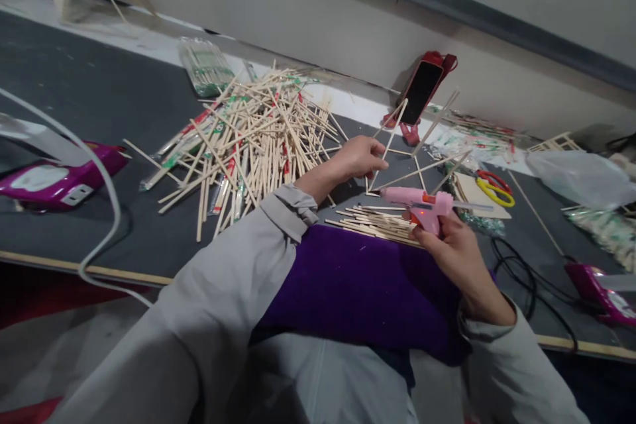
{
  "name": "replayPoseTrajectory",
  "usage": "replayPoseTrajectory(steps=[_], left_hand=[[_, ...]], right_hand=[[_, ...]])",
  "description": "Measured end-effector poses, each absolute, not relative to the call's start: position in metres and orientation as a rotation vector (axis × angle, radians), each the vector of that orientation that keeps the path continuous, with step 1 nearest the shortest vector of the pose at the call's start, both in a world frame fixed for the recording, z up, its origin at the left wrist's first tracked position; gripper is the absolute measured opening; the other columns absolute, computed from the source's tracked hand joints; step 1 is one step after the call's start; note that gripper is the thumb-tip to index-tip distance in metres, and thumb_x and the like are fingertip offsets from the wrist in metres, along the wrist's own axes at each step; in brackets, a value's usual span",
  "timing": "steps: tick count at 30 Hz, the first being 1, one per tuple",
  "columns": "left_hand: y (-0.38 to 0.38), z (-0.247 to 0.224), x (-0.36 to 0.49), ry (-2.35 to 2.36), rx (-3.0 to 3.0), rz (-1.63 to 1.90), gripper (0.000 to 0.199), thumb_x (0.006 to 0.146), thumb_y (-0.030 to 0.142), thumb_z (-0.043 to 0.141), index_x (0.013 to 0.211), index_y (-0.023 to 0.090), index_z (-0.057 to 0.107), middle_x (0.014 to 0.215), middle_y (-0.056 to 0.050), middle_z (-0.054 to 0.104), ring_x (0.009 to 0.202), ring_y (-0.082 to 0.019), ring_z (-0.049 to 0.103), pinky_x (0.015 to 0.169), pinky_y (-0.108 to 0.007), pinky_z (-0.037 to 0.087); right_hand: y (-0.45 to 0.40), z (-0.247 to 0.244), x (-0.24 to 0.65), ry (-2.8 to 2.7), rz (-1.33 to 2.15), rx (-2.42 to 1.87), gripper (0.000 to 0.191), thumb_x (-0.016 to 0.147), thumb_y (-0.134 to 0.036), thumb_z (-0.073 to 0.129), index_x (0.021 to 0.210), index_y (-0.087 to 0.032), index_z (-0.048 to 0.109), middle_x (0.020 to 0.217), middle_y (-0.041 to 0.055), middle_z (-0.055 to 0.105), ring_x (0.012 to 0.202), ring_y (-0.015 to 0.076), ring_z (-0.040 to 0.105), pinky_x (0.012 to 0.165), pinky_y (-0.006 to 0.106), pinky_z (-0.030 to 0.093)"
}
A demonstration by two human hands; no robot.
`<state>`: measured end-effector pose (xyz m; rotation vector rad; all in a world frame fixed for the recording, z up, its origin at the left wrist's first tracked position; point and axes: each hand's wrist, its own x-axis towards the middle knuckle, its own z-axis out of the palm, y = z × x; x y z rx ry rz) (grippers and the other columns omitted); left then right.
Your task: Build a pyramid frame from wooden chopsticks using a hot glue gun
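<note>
My right hand [447, 238] is wrapped round the handle of a pink glue gun [422, 204], whose nozzle points left at a lower corner of a frame of thin wooden sticks [420, 171]. My left hand [362, 158] pinches a slanting stick of that frame near its left side. Several sticks of the frame rise up and lean across one another. Below the nozzle lies a small row of loose sticks [380, 222]. A large heap of wooden sticks [271, 139] spreads to the left of my left hand.
A phone [422, 91] leans on a red stand behind the frame. Yellow and red scissors [495, 189] lie to the right, near a black cable [529, 278]. Purple devices [62, 179] stand at both sides. A purple cloth [362, 285] hangs over the table's front edge.
</note>
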<state>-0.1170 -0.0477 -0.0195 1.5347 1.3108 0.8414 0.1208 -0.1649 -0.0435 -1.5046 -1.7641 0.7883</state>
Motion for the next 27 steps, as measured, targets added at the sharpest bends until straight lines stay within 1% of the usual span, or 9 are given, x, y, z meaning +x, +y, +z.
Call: replayPoseTrajectory(steps=[3,6,9,11,15,17,20,23,27], left_hand=[[-0.05,-0.025,-0.116,1.305,1.521,0.862,0.031,0.09,0.011,0.076,0.121,0.007,0.073,0.085,-0.004,0.072,0.057,-0.011,0.062,0.054,-0.024,0.041],[-0.051,-0.03,-0.115,1.319,1.507,0.858,0.036,0.091,0.008,0.073,0.128,0.006,0.07,0.089,-0.004,0.072,0.055,-0.01,0.06,0.054,-0.024,0.041],[-0.05,-0.034,-0.115,1.307,1.484,0.847,0.036,0.091,0.006,0.071,0.127,0.009,0.07,0.09,-0.004,0.073,0.055,-0.009,0.06,0.056,-0.025,0.043],[-0.049,-0.036,-0.114,1.271,1.468,0.849,0.034,0.09,0.004,0.07,0.124,0.009,0.07,0.084,-0.002,0.07,0.055,-0.01,0.06,0.057,-0.025,0.044],[-0.048,-0.038,-0.113,1.212,1.409,0.852,0.03,0.091,0.002,0.067,0.12,0.009,0.07,0.07,0.002,0.062,0.052,-0.01,0.058,0.053,-0.025,0.04],[-0.048,-0.04,-0.113,1.212,1.395,0.868,0.024,0.09,0.001,0.066,0.112,0.01,0.071,0.067,0.002,0.06,0.05,-0.01,0.057,0.052,-0.025,0.039],[-0.047,-0.042,-0.114,1.196,1.412,0.886,0.012,0.087,0.001,0.067,0.092,0.011,0.072,0.062,0.002,0.059,0.049,-0.011,0.058,0.052,-0.024,0.039],[-0.047,-0.045,-0.115,1.174,1.413,0.896,0.013,0.085,-0.001,0.067,0.082,0.012,0.069,0.061,0.002,0.06,0.049,-0.01,0.058,0.051,-0.024,0.038],[-0.047,-0.046,-0.114,1.183,1.39,0.9,0.017,0.084,-0.003,0.067,0.079,0.013,0.068,0.061,0.003,0.061,0.046,-0.008,0.056,0.05,-0.024,0.037]], right_hand=[[-0.163,-0.048,0.12,-1.814,0.714,-1.505,0.043,0.081,-0.043,0.072,0.119,-0.022,0.07,0.104,0.0086,0.081,0.086,0.0259,0.074,0.079,0.038,0.057],[-0.162,-0.048,0.119,-1.883,0.64,-1.495,0.037,0.088,-0.047,0.066,0.115,-0.022,0.069,0.095,0.0076,0.079,0.077,0.023,0.07,0.071,0.034,0.054],[-0.158,-0.043,0.118,-1.949,0.541,-1.542,0.038,0.09,-0.051,0.063,0.113,-0.021,0.067,0.081,0.0051,0.072,0.066,0.0215,0.062,0.064,0.034,0.047],[-0.156,-0.039,0.116,-1.986,0.47,-1.568,0.039,0.089,-0.053,0.062,0.112,-0.022,0.065,0.073,0.003,0.067,0.061,0.0212,0.057,0.061,0.034,0.042],[-0.154,-0.034,0.112,-2.034,0.412,-1.595,0.032,0.087,-0.055,0.061,0.099,-0.025,0.06,0.066,0.0012,0.061,0.058,0.0203,0.054,0.06,0.033,0.038],[-0.154,-0.034,0.112,-2.047,0.388,-1.621,0.033,0.086,-0.057,0.06,0.096,-0.025,0.059,0.065,0.0013,0.059,0.057,0.0203,0.052,0.059,0.033,0.037],[-0.155,-0.035,0.114,-2.065,0.363,-1.643,0.037,0.086,-0.06,0.058,0.095,-0.024,0.057,0.066,0.0025,0.06,0.058,0.021,0.052,0.059,0.033,0.038],[-0.154,-0.035,0.115,-2.081,0.337,-1.654,0.039,0.087,-0.061,0.057,0.096,-0.023,0.056,0.065,0.0022,0.059,0.057,0.0209,0.051,0.059,0.033,0.038],[-0.153,-0.036,0.116,-2.103,0.298,-1.64,0.039,0.088,-0.06,0.056,0.098,-0.023,0.056,0.065,0.0026,0.06,0.057,0.0215,0.052,0.059,0.033,0.039]])
